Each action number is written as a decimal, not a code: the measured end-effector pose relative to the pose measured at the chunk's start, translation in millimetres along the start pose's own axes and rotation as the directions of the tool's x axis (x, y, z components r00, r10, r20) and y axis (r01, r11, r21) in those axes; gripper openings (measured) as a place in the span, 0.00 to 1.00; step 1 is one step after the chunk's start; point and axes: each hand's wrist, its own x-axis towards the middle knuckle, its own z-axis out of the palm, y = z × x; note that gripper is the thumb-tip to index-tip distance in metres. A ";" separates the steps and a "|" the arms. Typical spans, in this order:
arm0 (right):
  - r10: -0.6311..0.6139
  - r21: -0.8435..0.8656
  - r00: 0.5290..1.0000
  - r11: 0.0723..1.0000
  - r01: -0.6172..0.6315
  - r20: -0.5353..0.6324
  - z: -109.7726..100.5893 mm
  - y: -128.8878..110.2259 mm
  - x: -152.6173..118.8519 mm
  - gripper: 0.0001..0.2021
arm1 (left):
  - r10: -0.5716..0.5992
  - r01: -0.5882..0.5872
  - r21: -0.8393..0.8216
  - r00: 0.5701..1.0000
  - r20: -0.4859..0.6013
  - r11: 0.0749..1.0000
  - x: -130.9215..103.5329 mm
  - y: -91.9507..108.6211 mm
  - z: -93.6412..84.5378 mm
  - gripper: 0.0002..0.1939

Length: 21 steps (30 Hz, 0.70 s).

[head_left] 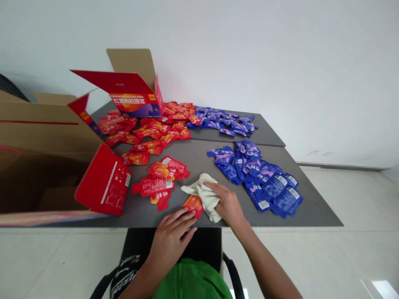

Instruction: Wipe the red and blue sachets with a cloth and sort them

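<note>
In my right hand (229, 203) is a bunched cream cloth (207, 196), pressed over the right side of a red-orange pouch (193, 204) near the table's front edge. My left hand (174, 232) lies with outstretched fingers on that pouch's lower left part; its thumb is apart from the fingers. Left of the pouch, several red pouches (155, 185) overlap flat on the table. To the right of the cloth spreads a heap of blue pouches (258, 174). The cloth and my fingers hide part of the pouch between them.
An open carton (40, 131) stands at the left, its red flap (109, 182) sticking out over the grey table (199, 151). Behind it is a red-and-purple printed box (134, 101). Further red pouches (152, 128) and blue pouches (222, 120) lie toward the wall.
</note>
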 end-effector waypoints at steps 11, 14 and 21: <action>0.356 0.353 0.814 0.914 -0.201 -0.459 -19.3 5.2 -68.6 0.19 | -0.159 0.156 0.056 0.986 0.051 0.986 76.6 6.0 12.7 0.14; 0.488 0.434 0.734 0.853 -0.289 -0.472 -22.0 18.9 -89.1 0.22 | -0.204 0.199 0.157 0.979 0.020 0.967 96.4 1.0 37.6 0.23; 0.472 0.468 0.780 0.844 -0.263 -0.412 -29.0 35.3 -102.9 0.20 | -0.258 0.250 0.062 0.950 0.175 0.966 126.9 -15.3 60.8 0.26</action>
